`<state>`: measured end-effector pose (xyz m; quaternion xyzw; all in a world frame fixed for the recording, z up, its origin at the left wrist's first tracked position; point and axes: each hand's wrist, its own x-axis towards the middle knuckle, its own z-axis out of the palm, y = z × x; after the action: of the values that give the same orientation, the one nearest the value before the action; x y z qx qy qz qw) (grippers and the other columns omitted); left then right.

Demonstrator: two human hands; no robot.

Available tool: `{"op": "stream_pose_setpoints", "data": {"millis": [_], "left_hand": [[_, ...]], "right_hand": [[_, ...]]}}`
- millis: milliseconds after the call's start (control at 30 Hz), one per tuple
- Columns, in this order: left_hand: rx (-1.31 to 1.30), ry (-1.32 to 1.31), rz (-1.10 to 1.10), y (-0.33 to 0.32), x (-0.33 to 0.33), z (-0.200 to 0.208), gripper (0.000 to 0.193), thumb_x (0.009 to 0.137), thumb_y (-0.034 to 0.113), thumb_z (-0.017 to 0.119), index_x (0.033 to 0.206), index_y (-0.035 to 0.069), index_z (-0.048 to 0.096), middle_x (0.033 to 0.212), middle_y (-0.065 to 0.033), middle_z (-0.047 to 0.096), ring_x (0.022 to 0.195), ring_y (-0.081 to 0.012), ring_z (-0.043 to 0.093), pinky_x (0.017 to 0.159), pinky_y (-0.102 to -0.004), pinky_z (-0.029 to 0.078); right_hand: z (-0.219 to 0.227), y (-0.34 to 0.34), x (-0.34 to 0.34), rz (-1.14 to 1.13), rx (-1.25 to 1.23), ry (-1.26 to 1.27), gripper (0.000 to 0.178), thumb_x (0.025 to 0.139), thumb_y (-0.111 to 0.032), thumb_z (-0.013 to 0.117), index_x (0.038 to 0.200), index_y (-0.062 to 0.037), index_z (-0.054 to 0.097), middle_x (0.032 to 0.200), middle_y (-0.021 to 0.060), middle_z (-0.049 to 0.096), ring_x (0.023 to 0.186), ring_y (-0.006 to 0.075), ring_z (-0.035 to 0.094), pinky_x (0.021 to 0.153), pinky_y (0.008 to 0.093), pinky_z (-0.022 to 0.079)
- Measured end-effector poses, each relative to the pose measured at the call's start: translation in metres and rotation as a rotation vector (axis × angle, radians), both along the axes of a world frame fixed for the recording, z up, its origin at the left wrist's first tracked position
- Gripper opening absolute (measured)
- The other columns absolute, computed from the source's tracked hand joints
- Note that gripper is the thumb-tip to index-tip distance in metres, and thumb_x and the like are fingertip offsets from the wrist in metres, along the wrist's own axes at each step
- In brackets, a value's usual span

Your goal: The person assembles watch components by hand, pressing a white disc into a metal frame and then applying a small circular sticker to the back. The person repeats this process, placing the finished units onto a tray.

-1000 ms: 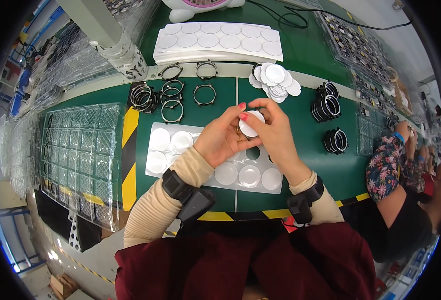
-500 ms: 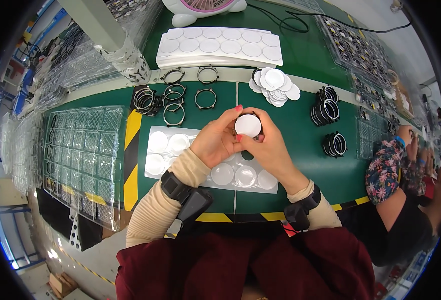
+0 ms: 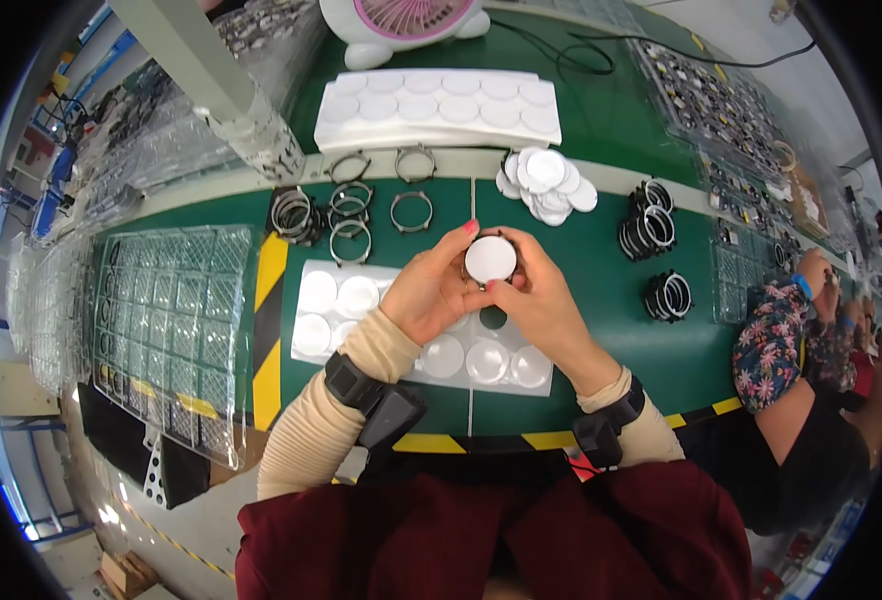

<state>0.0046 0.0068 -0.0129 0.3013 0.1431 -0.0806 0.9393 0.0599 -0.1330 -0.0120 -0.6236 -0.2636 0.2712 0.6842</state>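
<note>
Between my hands, over the middle of the table, is a dark watch case ring with a white round disc [image 3: 490,259] lying across its face. My left hand [image 3: 429,292] closes on its left side, thumb along the upper edge. From the right, my right hand [image 3: 544,305] grips the same ring, its thumb at the lower edge. Below my hands lies a sheet of round white stickers [image 3: 441,356], partly covered by them. Several loose watch case rings [image 3: 411,212] lie beyond my left hand. A heap of white discs [image 3: 546,180] sits beyond my right hand.
Stacked dark rings [image 3: 647,222] stand at the right. A clear compartment tray [image 3: 171,320] lies left of the striped table edge. Farther back are a stack of sticker sheets [image 3: 436,105], a pink and white fan [image 3: 401,22] and a post [image 3: 186,70]. A co-worker's arm [image 3: 769,335] is at right.
The view has shifted slightly, so the table things sit a little differently. My hands keep hold of the ring and disc, my right thumb slightly lower against the disc's edge.
</note>
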Motion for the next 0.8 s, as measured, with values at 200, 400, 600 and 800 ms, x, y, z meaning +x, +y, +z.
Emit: {"op": "stream_pose_setpoints", "data": {"millis": [200, 400, 600, 800], "left_hand": [[-0.024, 0.005, -0.015, -0.006, -0.001, -0.009, 0.036, 0.093, 0.031, 0.042, 0.111, 0.0, 0.045, 0.108, -0.0152, 0.054, 0.096, -0.0261, 0.058, 0.087, -0.0361, 0.049], [-0.082, 0.023, 0.068, -0.001, 0.002, -0.013, 0.033, 0.094, 0.03, 0.04, 0.099, -0.001, 0.045, 0.107, -0.017, 0.054, 0.097, -0.0293, 0.057, 0.09, -0.0375, 0.047], [-0.219, 0.037, 0.242, 0.004, 0.003, -0.015, 0.025, 0.094, 0.024, 0.038, 0.081, 0.003, 0.041, 0.102, -0.0189, 0.054, 0.093, -0.0293, 0.057, 0.09, -0.04, 0.047], [-0.33, 0.03, 0.049, 0.006, 0.001, -0.007, 0.024, 0.093, 0.017, 0.03, 0.078, 0.002, 0.041, 0.108, -0.0248, 0.052, 0.101, -0.0345, 0.054, 0.094, -0.0425, 0.044]], "right_hand": [[-0.005, -0.006, 0.003, -0.1, 0.0, -0.005, 0.04, 0.079, 0.004, 0.05, 0.117, 0.0001, 0.04, 0.102, 0.0057, 0.049, 0.091, 0.0088, 0.051, 0.069, 0.0206, 0.044], [-0.003, 0.001, -0.004, -0.249, -0.1, -0.461, 0.022, 0.08, 0.003, 0.053, 0.102, 0.0016, 0.052, 0.099, 0.0071, 0.052, 0.084, 0.01, 0.052, 0.069, 0.0229, 0.045], [0.011, 0.003, 0.005, -0.389, -0.004, -0.889, 0.009, 0.079, 0.0, 0.057, 0.089, 0.0011, 0.058, 0.087, 0.0076, 0.055, 0.074, 0.0138, 0.054, 0.065, 0.0259, 0.045], [0.038, 0.004, 0.065, -0.486, -0.6, -0.945, 0.026, 0.075, -0.01, 0.065, 0.098, -0.0016, 0.058, 0.09, 0.0131, 0.057, 0.08, 0.0244, 0.056, 0.071, 0.0317, 0.045]]}}
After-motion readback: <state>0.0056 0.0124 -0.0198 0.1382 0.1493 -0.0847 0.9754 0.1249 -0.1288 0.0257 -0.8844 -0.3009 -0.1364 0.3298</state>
